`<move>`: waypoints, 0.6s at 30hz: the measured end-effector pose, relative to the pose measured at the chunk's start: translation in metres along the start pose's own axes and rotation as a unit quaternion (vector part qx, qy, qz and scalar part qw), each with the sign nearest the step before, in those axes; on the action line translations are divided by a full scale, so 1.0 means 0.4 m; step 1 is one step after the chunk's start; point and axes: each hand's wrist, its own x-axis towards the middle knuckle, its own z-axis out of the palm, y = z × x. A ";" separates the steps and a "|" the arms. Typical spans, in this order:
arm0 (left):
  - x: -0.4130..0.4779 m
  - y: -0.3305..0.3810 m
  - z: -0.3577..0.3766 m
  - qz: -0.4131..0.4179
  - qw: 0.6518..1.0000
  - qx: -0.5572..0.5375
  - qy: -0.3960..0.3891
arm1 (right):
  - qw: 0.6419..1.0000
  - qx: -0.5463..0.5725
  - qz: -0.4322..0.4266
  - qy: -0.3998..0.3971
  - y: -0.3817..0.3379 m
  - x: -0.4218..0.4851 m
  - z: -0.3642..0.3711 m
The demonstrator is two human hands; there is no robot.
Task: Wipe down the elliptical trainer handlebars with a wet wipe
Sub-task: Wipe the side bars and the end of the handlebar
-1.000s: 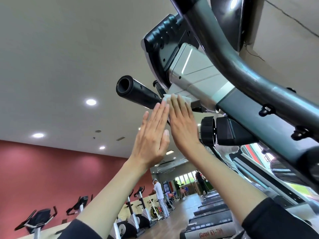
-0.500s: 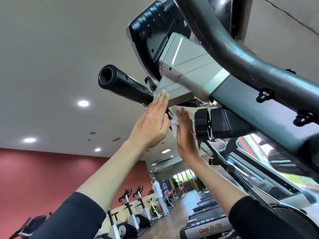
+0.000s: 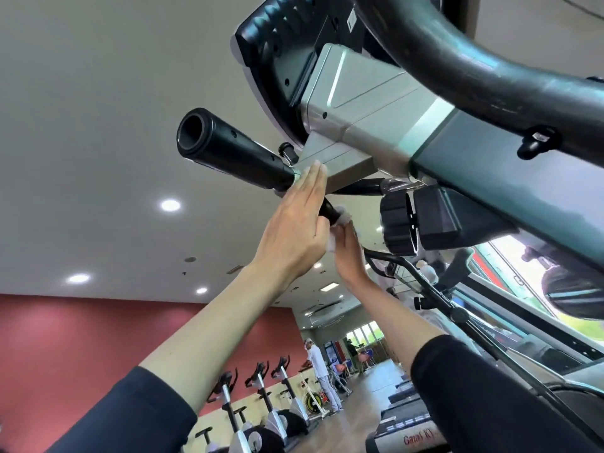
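A: Entry one, left hand (image 3: 294,230)?
B: Raised, back toward us. Fingers (image 3: 310,188) straight and pressed together, tips touching the joint where the black handlebar tube (image 3: 228,152) meets the silver housing (image 3: 359,103). It holds nothing that I can see.
A: Entry two, right hand (image 3: 349,253)?
B: Just beside the left palm, seen edge-on. Its fingers are mostly covered by the left hand and the wipe. Spread, flat or curled, I cannot tell.
A: Entry three?
B: White wet wipe (image 3: 343,218), two patches showing. One is bunched at the right fingertips against a thin black bar (image 3: 327,209) that runs below the left fingers. The other is lower, between the two palms. The rest is hidden.
A: Beyond the fingertips?
B: Black console (image 3: 277,37), top cut off by the frame. To the right of the right hand, a ribbed black knob (image 3: 397,220). A thick curved handlebar arm (image 3: 474,70) crosses above, both ends out of frame.
A: Below the wrists?
B: Row of exercise bikes (image 3: 228,403) by a red wall (image 3: 65,354). A person in white (image 3: 318,364) stands near them, small and blurred. A treadmill (image 3: 411,429) at bottom right, its red lettering partly cut off.
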 end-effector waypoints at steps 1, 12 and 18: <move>-0.002 0.001 0.001 0.000 1.000 -0.007 -0.001 | 1.000 -0.001 0.009 0.003 0.003 0.009 -0.007; -0.004 0.009 0.003 -0.016 0.999 -0.041 0.000 | 0.995 -0.022 -0.095 0.006 -0.097 0.025 0.098; -0.007 0.003 0.000 -0.004 0.999 -0.034 -0.008 | 0.981 -0.074 -0.176 0.026 -0.096 0.000 0.063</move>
